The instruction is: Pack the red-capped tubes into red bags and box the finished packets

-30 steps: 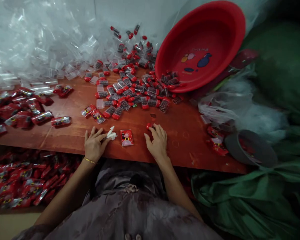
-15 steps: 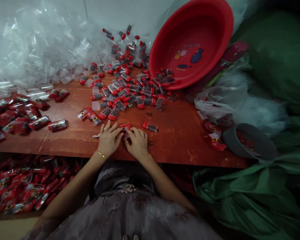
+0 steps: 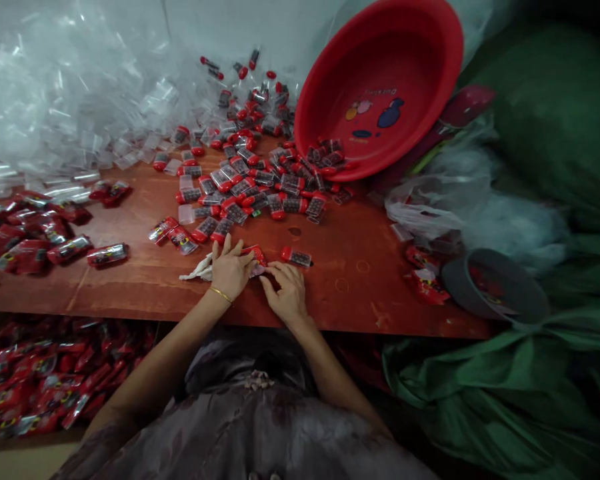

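My left hand (image 3: 231,270), with a gold bangle at its wrist, lies with fingers stretched out over a small red wrapper (image 3: 255,254) on the table. A crumpled white cloth or tissue (image 3: 199,269) sticks out from under that hand on the left. My right hand (image 3: 286,290) has its fingers curled, thumb and forefinger closing at the wrapper's pale purplish lower corner (image 3: 257,269). What lies inside the wrapper is hidden by the hands. Just beyond the right hand is a clear tube with a red cap and dark contents (image 3: 297,256).
Many red-capped tubes (image 3: 250,177) are heaped ahead, some against a tilted red basin (image 3: 340,73). Clear plastic pieces (image 3: 80,87) pile at back left. Filled red packets (image 3: 30,247) lie left, more in a box (image 3: 55,373) below. A grey bowl (image 3: 495,287) stands at right.
My left hand has shifted right and now lies flatter over the wrapper. My right hand has moved slightly right and down. More of the white cloth shows.
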The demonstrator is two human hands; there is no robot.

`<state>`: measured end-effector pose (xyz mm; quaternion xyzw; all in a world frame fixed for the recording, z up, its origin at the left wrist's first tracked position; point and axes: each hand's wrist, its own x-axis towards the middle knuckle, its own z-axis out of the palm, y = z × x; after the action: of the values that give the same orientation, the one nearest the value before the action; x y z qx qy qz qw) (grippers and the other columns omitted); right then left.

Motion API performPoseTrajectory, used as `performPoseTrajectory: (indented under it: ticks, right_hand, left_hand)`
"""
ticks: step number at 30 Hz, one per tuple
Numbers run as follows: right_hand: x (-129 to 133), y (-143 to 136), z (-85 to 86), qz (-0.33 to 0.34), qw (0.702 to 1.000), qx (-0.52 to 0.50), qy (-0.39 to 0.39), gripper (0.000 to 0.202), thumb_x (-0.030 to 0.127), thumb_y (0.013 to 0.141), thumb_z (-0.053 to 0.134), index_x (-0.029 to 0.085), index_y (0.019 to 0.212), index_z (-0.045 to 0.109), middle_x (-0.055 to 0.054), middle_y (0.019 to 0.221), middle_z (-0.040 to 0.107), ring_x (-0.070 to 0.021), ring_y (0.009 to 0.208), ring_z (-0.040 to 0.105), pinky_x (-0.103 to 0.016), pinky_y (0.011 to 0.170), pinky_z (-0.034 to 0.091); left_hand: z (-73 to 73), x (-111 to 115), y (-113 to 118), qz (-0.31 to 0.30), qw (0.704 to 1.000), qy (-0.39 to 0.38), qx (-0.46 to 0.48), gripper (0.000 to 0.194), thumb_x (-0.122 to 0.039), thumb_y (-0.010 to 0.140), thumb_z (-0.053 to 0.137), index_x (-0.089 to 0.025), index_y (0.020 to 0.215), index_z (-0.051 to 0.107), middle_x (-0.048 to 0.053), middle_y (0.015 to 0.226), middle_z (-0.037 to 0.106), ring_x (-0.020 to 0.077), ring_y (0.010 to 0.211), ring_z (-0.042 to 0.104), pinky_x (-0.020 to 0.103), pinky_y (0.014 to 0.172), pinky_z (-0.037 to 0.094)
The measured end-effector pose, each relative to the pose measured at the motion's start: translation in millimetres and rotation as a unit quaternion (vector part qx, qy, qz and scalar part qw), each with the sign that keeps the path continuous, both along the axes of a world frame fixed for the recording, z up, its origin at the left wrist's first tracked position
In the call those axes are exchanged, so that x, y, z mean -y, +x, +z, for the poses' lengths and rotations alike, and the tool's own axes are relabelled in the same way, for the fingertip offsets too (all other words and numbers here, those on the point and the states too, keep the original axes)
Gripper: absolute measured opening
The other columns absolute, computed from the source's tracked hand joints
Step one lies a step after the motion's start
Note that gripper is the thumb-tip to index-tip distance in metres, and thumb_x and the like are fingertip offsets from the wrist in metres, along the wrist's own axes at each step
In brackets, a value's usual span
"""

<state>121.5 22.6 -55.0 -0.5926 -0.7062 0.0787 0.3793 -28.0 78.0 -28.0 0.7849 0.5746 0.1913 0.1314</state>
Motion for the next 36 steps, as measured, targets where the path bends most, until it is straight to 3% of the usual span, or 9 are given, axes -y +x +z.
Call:
performPoseTrajectory:
  ticks: [5, 11, 16, 22, 26, 30, 33, 36]
  right_hand:
    - [0, -1, -0.7, -0.014, 1.0, -0.017, 0.001, 0.02, 0.03, 0.087, 0.052, 0.021, 0.094, 0.068, -0.006, 0.101, 0.069, -0.0202, 0.098, 0.058, -0.036, 0.089, 0.042]
    - [2, 0, -1.3, -0.034, 0.999, -0.034, 0.01, 0.02, 0.029, 0.087, 0.05, 0.022, 0.092, 0.068, -0.006, 0.098, 0.069, -0.0203, 0.095, 0.06, -0.036, 0.087, 0.044]
    - [0, -1, -1.5, -0.038, 0.999, -0.03, 0.013, 0.021, 0.029, 0.088, 0.049, 0.022, 0.09, 0.068, -0.006, 0.097, 0.07, -0.0203, 0.095, 0.06, -0.036, 0.086, 0.044]
    - [4, -1, 2.3, -0.039, 0.998, -0.045, 0.035, 0.021, 0.029, 0.087, 0.05, 0.02, 0.092, 0.068, -0.007, 0.097, 0.07, -0.021, 0.097, 0.06, -0.037, 0.089, 0.043]
    - [2, -7, 12.9, -0.06, 0.988, -0.14, -0.004, 0.028, 0.038, 0.087, 0.049, 0.018, 0.1, 0.065, -0.009, 0.095, 0.069, -0.0194, 0.085, 0.062, -0.034, 0.08, 0.048]
    - [-11, -16, 21.9, -0.02, 0.951, -0.295, -0.088, 0.034, 0.046, 0.083, 0.053, 0.018, 0.099, 0.063, -0.004, 0.087, 0.069, -0.0147, 0.07, 0.06, -0.026, 0.066, 0.048]
    - [-17, -18, 25.4, -0.006, 0.931, -0.351, -0.096, 0.033, 0.046, 0.084, 0.049, 0.017, 0.077, 0.063, 0.001, 0.067, 0.063, -0.0128, 0.061, 0.055, -0.023, 0.059, 0.044]
    - [-13, -17, 28.2, -0.039, 0.944, -0.32, -0.067, 0.034, 0.043, 0.086, 0.047, 0.018, 0.067, 0.058, 0.003, 0.057, 0.054, -0.0113, 0.054, 0.047, -0.022, 0.053, 0.038]
  left_hand:
    - [-2.1, -3, 4, 0.007, 1.0, 0.025, 0.013, 0.021, -0.03, 0.082, 0.054, -0.028, 0.09, 0.073, 0.006, 0.12, 0.064, 0.034, 0.134, 0.033, 0.058, 0.109, 0.012]
    - [-5.1, -1, -1, 0.001, 0.999, 0.024, -0.024, 0.03, -0.043, 0.075, 0.063, -0.03, 0.101, 0.071, 0.007, 0.124, 0.062, 0.036, 0.131, 0.036, 0.058, 0.107, 0.017]
    - [-7.3, -2, 6, 0.022, 0.999, 0.048, 0.013, 0.02, -0.036, 0.08, 0.057, -0.03, 0.09, 0.073, 0.005, 0.12, 0.065, 0.0348, 0.132, 0.035, 0.06, 0.106, 0.016]
    - [-3.2, -5, 12, 0.039, 0.995, 0.07, 0.051, 0.024, -0.032, 0.083, 0.052, -0.025, 0.087, 0.074, 0.008, 0.122, 0.063, 0.0339, 0.133, 0.035, 0.057, 0.109, 0.013]
    - [9.5, 4, 11, 0.071, 0.989, 0.098, 0.081, 0.026, -0.037, 0.084, 0.05, -0.028, 0.088, 0.074, 0.006, 0.123, 0.062, 0.0316, 0.133, 0.035, 0.056, 0.11, 0.013]
    - [26.0, 17, 15, 0.059, 0.985, 0.116, 0.114, 0.023, -0.034, 0.084, 0.052, -0.027, 0.09, 0.073, 0.005, 0.128, 0.059, 0.0307, 0.135, 0.032, 0.056, 0.111, 0.011]
    - [33.6, 24, 16, 0.083, 0.973, 0.093, 0.194, 0.024, -0.036, 0.081, 0.056, -0.025, 0.097, 0.071, 0.006, 0.129, 0.058, 0.031, 0.134, 0.035, 0.053, 0.11, 0.018]
    - [36.0, 31, 12, 0.1, 0.931, -0.051, 0.347, 0.033, -0.044, 0.079, 0.058, -0.018, 0.095, 0.071, 0.01, 0.105, 0.07, 0.0298, 0.111, 0.057, 0.042, 0.095, 0.042]
